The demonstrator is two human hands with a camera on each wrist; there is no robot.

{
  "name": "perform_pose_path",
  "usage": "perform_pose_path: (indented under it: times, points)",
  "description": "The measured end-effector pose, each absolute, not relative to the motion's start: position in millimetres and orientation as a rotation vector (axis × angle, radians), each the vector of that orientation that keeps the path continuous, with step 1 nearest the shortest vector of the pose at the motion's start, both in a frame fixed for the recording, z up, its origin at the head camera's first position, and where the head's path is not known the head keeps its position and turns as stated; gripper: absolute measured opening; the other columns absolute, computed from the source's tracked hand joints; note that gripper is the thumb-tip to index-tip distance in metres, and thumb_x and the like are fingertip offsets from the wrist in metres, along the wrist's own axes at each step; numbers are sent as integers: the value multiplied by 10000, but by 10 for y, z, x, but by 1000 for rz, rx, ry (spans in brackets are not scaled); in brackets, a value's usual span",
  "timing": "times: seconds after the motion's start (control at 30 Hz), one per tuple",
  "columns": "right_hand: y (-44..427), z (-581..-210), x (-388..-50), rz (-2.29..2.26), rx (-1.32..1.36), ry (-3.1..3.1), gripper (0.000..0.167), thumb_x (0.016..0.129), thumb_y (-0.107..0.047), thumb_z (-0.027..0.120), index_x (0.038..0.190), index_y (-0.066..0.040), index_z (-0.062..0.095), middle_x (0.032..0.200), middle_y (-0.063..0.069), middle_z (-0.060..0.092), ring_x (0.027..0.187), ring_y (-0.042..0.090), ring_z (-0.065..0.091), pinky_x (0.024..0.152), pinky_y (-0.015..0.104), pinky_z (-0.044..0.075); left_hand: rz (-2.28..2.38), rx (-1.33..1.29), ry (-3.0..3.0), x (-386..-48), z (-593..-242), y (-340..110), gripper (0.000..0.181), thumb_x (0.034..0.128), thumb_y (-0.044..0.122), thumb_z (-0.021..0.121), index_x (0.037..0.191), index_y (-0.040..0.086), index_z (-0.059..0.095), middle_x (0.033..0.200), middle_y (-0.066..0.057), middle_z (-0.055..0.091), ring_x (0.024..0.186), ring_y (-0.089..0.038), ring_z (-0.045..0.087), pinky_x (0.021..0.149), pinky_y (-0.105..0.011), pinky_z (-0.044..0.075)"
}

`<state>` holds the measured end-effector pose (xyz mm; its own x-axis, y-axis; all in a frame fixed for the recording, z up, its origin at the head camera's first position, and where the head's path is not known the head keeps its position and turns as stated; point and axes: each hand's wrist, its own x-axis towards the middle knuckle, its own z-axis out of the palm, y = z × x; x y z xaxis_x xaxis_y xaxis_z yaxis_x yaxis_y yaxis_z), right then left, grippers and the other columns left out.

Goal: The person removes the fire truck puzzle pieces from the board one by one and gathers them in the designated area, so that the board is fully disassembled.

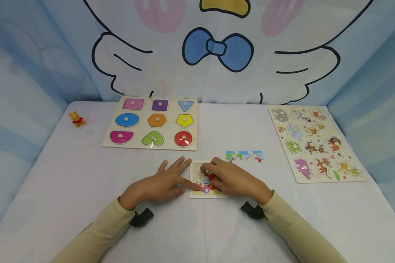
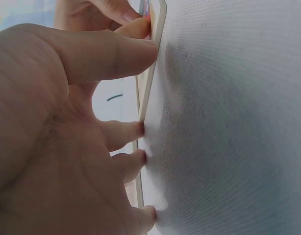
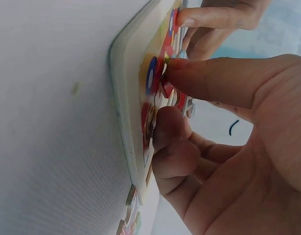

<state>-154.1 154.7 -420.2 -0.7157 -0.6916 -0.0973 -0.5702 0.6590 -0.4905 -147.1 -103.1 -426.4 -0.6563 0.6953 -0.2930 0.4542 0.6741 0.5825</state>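
A small wooden puzzle tray [image 1: 196, 168] with red, blue and yellow picture pieces lies between the hands. My left hand [image 1: 162, 185] has its fingers spread on the table at the left, one fingertip touching pieces at the tray's lower left. Over the tray's right part, my right hand [image 1: 235, 179] has bent fingers. In the right wrist view, the thumb and fingers of that hand [image 3: 229, 107] pinch a red piece [image 3: 166, 89] at the tray surface; its far side is hidden. The tray edge [image 2: 149, 93] runs beside the left fingers in the left wrist view.
Several loose picture pieces [image 1: 243, 156] lie in a row behind the tray. A shape board [image 1: 138, 144] is at the back left, an animal board [image 1: 284, 164] at the right, and a small bear figure [image 1: 76, 119] at the far left. A printed curtain hangs behind.
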Motion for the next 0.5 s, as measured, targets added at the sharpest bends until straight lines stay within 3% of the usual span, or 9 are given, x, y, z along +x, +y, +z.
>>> perform_pose_path:
  times: [0.5]
  points:
    - [1555, -4165, -1549, -609, -1035, 2605, 305, 927, -81, 732, 1219, -129, 657, 945, -45, 587, 776, 101, 542, 684, 249, 491, 640, 890, 2389, -1470, -4265, -1031, 400, 993, 117, 645, 1324, 332, 708, 1694, -160, 161, 1566, -383, 6, 1153, -742, -40]
